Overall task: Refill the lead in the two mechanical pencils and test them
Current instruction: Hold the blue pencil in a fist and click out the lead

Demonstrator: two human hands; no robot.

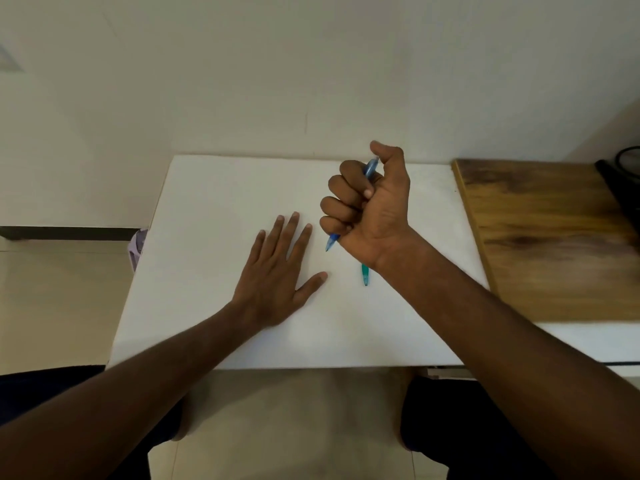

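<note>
Two slim plastic pencils: translucent blue mechanical pencil [369, 171] fisted in right hand [372, 206], thumb on cap, tip down; teal mechanical pencil [365, 274] lying on smooth white tabletop [214, 209], half under wrist. Left hand [277, 271] flat, fingers straight.

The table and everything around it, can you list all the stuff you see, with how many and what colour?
blue pencil: one, blue, gripped in the right fist, above the table
green pencil: one, green, lying on the table, partly hidden under the right wrist
white table: one, white, centre
wooden board: one, brown, right of the table
black object: one, black, far right edge, too cut off to name
purple object: one, pale purple, behind the table's left edge
left hand: one, flat on the table
right hand: one, gripping the blue pencil
</note>
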